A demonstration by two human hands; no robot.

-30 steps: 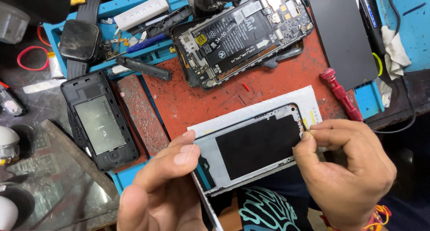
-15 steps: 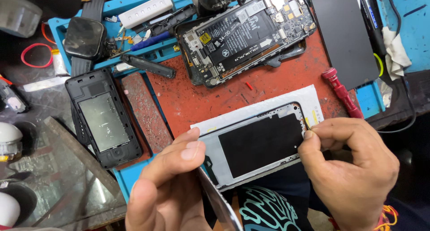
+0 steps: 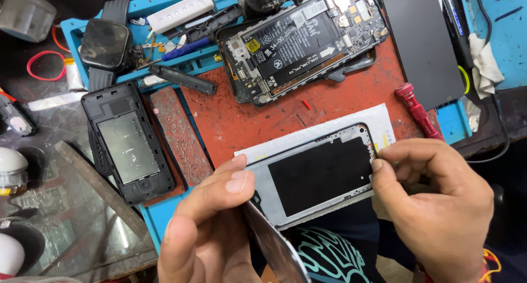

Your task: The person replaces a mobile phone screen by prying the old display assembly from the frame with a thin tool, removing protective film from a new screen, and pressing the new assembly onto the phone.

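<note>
While we hold it over the near edge of the red mat (image 3: 241,124), the phone frame (image 3: 315,176) sits low centre in view, tilted, with its black panel facing up and a white sheet (image 3: 379,118) showing just behind its far edge. Our left hand (image 3: 206,233) is closed on the frame's 8 o'clock corner, fingers curled over the top; a thin grey strip (image 3: 274,247) runs down from under that hand toward 6 o'clock, and we can't tell whether the hand grips it too. Our right hand (image 3: 439,206) is at the frame's 3 o'clock edge, thumb and forefinger pinched shut right at that edge on something small; we can't tell what is in the pinch.

Outward from there:
- 12 o'clock: opened phone (image 3: 307,41) lying on the mat, its circuit board and black battery exposed.
- 1 o'clock: dark flat panel (image 3: 425,41), well apart from the frame.
- 2 o'clock: red screwdriver (image 3: 420,110) lying just beside the white sheet's corner.
- 9 o'clock: black phone shell (image 3: 129,143) on the blue mat (image 3: 164,211), inside facing up.
- 10–11 o'clock: smartwatch (image 3: 104,41), a white bar (image 3: 181,11) and a black bar (image 3: 184,79) among small tools.
- Far 9 o'clock: red rubber band (image 3: 46,66) on the dark bench.
</note>
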